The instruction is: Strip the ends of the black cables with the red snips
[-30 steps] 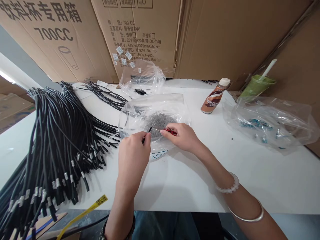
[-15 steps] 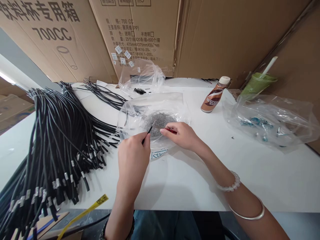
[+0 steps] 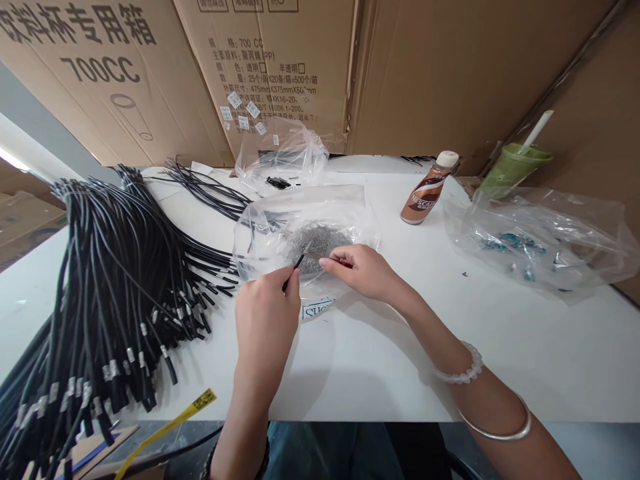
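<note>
In my left hand [image 3: 267, 307], thumb and fingers are closed around a black cable [image 3: 299, 261], whose thin pale tip points up and to the right. My right hand [image 3: 365, 270] pinches a slim red tool [image 3: 345, 264]; its kind is mostly hidden by the fingers. Both hands are over the near part of a clear plastic bag [image 3: 345, 197], a short gap between their fingertips. Inside that bag lies a tangled heap of fine grey wire bits [image 3: 320, 237], just beyond the cable's tip.
A thick bundle of black cables [image 3: 115, 267] hangs over the table's left edge. More cables [image 3: 205, 190] lie behind it. A brown bottle [image 3: 427, 190], a green cup [image 3: 517, 167] and another plastic bag [image 3: 560, 247] stand or lie right. Cardboard boxes [image 3: 425, 73] wall the back.
The hands and the cable stay almost in place. Less of the red tool shows at my right fingertips. The whole view has shifted very slightly.
</note>
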Demonstrator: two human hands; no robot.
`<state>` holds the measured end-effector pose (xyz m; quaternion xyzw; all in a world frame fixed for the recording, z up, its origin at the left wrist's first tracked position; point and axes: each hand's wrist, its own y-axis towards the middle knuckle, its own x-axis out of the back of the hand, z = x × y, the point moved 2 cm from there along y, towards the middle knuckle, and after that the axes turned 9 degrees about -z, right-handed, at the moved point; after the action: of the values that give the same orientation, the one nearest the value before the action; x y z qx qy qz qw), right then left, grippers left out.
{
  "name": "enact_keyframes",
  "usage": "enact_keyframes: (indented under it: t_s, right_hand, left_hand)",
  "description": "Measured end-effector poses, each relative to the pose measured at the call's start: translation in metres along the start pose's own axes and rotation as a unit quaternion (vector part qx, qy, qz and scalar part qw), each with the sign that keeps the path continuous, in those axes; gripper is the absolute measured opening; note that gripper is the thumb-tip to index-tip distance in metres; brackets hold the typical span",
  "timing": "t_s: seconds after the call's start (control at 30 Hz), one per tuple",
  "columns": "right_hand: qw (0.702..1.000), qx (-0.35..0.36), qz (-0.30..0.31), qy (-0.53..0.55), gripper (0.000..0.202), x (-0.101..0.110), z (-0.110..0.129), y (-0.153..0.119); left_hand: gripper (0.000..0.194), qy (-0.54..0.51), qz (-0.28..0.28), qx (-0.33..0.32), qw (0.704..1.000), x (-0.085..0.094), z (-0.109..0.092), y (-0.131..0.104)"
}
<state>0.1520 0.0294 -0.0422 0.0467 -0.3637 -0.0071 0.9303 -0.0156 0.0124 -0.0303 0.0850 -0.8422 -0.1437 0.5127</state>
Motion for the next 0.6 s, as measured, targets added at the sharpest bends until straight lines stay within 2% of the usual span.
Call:
enact_keyframes:
  t_s: [0.2,0.4,0.6]
  right_hand:
    - [1.0,0.001,0.003,-0.007,0.043,-0.001,0.0,0.002]
    - [0.997,-0.016,-0.058,-0.049,0.042,0.0,0.0,0.0]
    - [0.993,0.006,-0.062,-0.096,0.039,0.002,0.006,-0.005]
  left_hand:
    - [0.035,-0.005,-0.003,0.0,1.0,-0.001,0.0,0.0]
    - [0.031,-0.044,-0.008,0.017,0.999,0.001,0.007,0.003]
    - [0.027,-0.057,-0.023,0.032,0.998,0.0,0.011,0.006]
